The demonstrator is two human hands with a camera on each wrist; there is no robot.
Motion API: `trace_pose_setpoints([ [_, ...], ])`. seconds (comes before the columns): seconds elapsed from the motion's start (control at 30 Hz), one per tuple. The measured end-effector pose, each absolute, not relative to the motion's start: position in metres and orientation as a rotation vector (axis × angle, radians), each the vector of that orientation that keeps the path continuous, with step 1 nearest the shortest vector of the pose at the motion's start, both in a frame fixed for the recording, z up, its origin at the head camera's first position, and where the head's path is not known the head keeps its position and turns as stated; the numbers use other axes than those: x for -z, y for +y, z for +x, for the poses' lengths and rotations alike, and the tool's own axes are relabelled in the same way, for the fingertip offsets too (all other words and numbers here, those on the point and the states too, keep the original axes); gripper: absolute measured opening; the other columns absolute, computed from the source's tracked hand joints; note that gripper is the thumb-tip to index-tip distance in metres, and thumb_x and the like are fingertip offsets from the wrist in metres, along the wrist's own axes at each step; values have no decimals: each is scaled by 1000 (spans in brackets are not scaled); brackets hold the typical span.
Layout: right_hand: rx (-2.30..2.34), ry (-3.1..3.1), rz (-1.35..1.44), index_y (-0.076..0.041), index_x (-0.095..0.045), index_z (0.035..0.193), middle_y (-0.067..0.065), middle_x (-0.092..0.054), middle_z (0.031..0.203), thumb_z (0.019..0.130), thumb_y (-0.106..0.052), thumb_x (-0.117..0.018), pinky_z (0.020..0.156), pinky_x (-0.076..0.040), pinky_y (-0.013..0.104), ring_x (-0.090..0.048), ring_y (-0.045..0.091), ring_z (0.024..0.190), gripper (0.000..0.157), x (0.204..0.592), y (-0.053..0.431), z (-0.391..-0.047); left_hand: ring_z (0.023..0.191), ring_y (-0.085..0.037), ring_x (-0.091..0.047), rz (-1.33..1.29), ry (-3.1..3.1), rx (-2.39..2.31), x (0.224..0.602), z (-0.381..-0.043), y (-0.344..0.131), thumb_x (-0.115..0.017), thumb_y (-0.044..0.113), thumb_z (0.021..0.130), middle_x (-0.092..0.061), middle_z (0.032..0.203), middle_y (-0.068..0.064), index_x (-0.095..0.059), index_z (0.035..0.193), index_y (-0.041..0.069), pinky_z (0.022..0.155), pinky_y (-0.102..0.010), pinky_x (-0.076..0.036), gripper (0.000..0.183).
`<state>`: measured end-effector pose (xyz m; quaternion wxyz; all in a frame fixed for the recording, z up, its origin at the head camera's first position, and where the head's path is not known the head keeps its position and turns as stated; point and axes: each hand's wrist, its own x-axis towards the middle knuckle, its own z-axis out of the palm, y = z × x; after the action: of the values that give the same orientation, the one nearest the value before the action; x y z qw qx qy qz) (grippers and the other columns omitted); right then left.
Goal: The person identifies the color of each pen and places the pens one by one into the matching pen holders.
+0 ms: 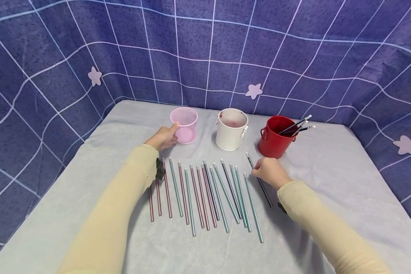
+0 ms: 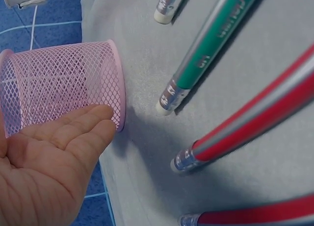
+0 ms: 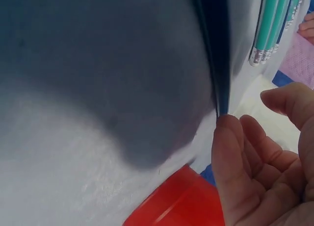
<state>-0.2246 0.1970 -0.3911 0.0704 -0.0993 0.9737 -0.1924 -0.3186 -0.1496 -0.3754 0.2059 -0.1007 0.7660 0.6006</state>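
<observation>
My left hand [image 1: 165, 137] is at the pink mesh pen cup [image 1: 186, 133], which stands upright. In the left wrist view its fairly straight fingers [image 2: 73, 130] lie along the mesh. My right hand [image 1: 271, 172] is over a dark pencil [image 1: 265, 194] lying at the right end of a row. In the right wrist view a fingertip [image 3: 229, 122] meets that pencil, while the thumb [image 3: 287, 99] stands apart from it. Left of it lie several red pencils [image 1: 183, 198], several green pencils [image 1: 254, 213] and dark pencils [image 1: 233, 192], eraser ends toward the cups.
A white bucket [image 1: 228, 133] stands upright behind the row. Right of it is a red bucket [image 1: 273, 142] with several dark pencils [image 1: 303, 129] leaning inside, eraser ends up. A grey cloth [image 1: 89, 182] covers the table, and a blue gridded curtain [image 1: 198, 45] hangs behind.
</observation>
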Motion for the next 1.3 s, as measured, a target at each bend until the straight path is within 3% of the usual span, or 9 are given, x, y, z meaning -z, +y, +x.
trace_pose_setpoints([
  [0.37,444,3007,-283,0,-71,73,5,-62,59,79,-12,-67,55,-49,36,-54,21,55,14,397,200,-221,135,-37,-35,-267,2146,-1658,374,-317,-151,-26,46,103,-30,145,-34,-11,146,-13,113,-43,-27,74],
  [0.67,401,2971,-250,-4,-71,70,1,-55,52,79,-14,-65,51,-41,30,-48,19,52,15,404,197,-223,135,-37,-35,-278,2142,-1670,375,-317,-151,-26,46,103,-30,145,-34,-14,145,-14,113,-44,-27,74],
  [0.9,373,2926,-183,-4,-60,64,5,-50,53,82,-18,-65,52,-36,29,-45,21,53,23,404,191,-225,134,-37,-35,-266,2150,-1660,374,-317,-150,-27,46,103,-31,145,-33,-13,146,-13,112,-43,-28,74],
  [1.03,371,2886,-159,-5,-56,64,6,-49,57,82,-18,-66,53,-36,29,-45,22,56,24,402,187,-227,134,-37,-36,-279,2149,-1663,375,-318,-150,-27,46,103,-31,144,-34,-15,145,-14,112,-43,-28,74],
  [1.3,535,2874,-186,2,-66,76,7,-57,60,79,-13,-66,53,-42,29,-49,21,57,15,393,189,-232,134,-38,-36,-273,2147,-1662,376,-319,-151,-27,47,103,-31,144,-34,-15,144,-14,112,-44,-28,75],
])
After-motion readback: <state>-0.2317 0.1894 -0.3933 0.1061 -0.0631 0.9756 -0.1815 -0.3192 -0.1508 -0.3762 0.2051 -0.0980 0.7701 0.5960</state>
